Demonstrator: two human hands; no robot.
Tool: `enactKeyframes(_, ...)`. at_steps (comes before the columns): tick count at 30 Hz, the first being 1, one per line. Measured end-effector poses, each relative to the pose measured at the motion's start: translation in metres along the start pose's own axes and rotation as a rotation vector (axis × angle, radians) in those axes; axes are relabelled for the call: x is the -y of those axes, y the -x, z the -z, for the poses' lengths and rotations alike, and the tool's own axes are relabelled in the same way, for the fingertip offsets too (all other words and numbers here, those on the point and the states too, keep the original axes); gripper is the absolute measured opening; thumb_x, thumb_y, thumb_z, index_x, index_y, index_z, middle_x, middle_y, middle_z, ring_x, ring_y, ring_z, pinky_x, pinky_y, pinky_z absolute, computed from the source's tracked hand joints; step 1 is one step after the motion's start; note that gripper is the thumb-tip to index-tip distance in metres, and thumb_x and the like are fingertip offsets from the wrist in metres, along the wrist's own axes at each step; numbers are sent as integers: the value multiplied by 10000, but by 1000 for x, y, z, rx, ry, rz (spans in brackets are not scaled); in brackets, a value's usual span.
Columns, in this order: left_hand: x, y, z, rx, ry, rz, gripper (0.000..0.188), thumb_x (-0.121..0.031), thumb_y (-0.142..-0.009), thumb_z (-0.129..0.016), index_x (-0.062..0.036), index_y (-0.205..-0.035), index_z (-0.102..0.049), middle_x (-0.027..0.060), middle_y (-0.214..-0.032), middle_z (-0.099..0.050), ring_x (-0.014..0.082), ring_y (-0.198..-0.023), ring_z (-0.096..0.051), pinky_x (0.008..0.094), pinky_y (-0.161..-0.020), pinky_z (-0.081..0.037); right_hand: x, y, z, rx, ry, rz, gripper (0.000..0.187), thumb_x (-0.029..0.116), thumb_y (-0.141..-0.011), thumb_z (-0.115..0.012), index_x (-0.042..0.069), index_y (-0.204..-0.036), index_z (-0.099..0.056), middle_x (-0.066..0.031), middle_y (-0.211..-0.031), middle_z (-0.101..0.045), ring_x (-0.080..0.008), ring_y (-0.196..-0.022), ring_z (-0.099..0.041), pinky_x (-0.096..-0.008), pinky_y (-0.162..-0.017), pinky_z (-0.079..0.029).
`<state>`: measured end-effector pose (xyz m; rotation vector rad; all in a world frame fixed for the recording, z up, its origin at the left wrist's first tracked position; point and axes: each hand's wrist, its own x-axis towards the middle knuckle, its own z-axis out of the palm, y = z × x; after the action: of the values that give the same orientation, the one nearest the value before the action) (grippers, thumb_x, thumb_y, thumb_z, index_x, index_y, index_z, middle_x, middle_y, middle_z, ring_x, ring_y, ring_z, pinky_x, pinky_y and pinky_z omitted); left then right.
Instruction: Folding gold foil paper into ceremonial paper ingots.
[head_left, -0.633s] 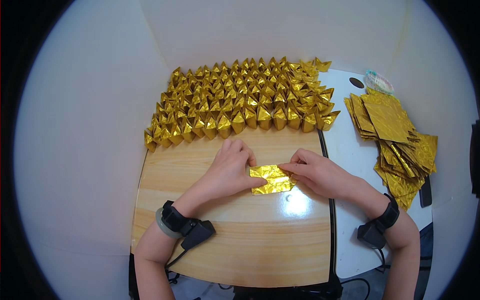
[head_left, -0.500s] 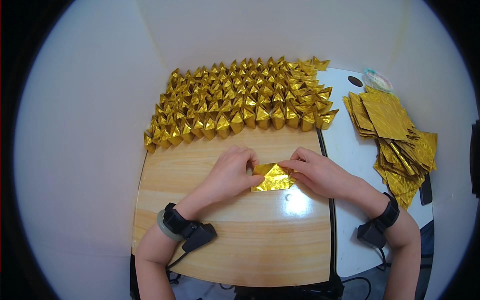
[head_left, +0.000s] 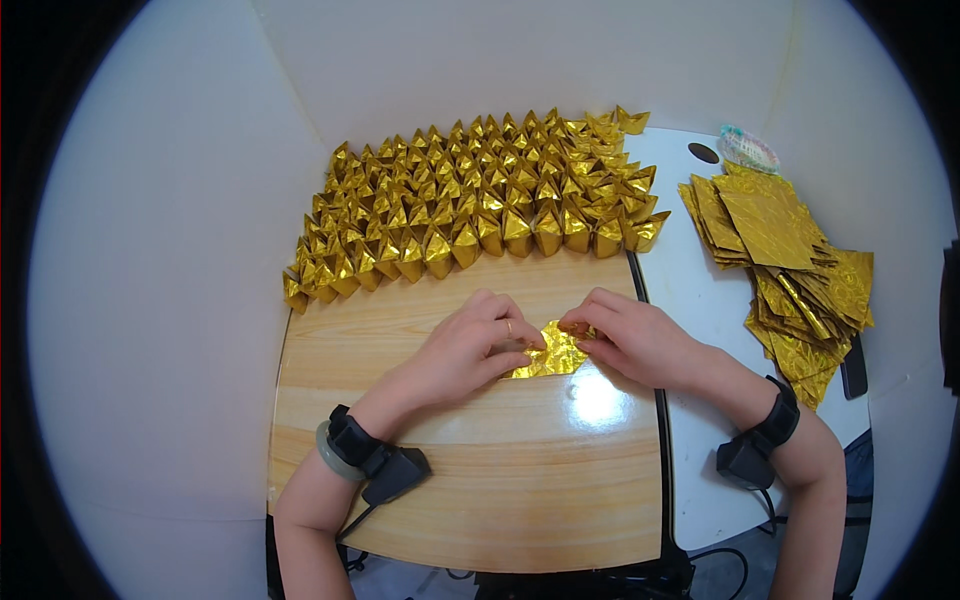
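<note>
The sheet sits before folded pieces, left of a pile.

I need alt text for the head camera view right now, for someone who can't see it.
The person's left hand and right hand hold folded gold paper over a wood-grain table. Beyond stand rows of pointed gold paper shapes; at right, gold sheets lie piled on a white tabletop.

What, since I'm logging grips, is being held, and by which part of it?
A folded gold foil sheet: the left hand holds its left end, the right hand its upper right end.
</note>
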<state>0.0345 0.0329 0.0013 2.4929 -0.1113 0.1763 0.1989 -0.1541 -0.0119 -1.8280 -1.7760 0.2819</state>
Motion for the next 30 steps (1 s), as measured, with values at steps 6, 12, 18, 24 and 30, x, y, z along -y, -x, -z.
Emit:
enactKeyframes(6,10,1,5,19,-34,-65,303,-217,-740,-750,-184,-1038,-701,38,-990,-518,244,-1017,-442,354,-916,-359,-16,-1,6,-143,88,129,326,137,-781,-695,72,-1084,-591,-84,-979,-563,-285,-953,-537,-359,-857,-436)
enactKeyframes(12,15,-1,-1,5,-15,-35,316,-283,-711,-777,-196,-1006,-707,39,-1000,-513,244,-1028,-431,363,-931,-336,-17,2,16,-31,-74,-120,380,105,-771,-723,67,-1126,-593,-85,-907,-576,-216,-820,-565,-315,-740,-478)
enactKeyframes(18,7,-4,-7,-72,-35,-42,335,-268,-717,-766,-121,-993,-647,61,-1001,-515,269,-1021,-432,372,-933,-347,-3,-5,28,127,-121,-275,264,74,-758,-723,40,-1002,-628,-46,-789,-564,-151,-722,-568,-278,-668,-474)
enactKeyframes(24,6,-3,-5,-154,14,-102,243,-141,-724,-746,-92,-928,-624,52,-950,-537,250,-996,-457,355,-888,-375,-12,-1,17,-196,-210,32,143,4,-728,-665,58,-852,-615,-46,-809,-560,-183,-781,-565,-304,-662,-470)
enactKeyframes(30,0,-4,-1,-78,-81,-236,97,-75,-726,-703,-88,-808,-651,30,-875,-557,226,-916,-498,321,-827,-412,-16,0,22,-24,69,153,180,-5,-695,-580,94,-841,-614,-45,-829,-573,-251,-854,-552,-351,-739,-471)
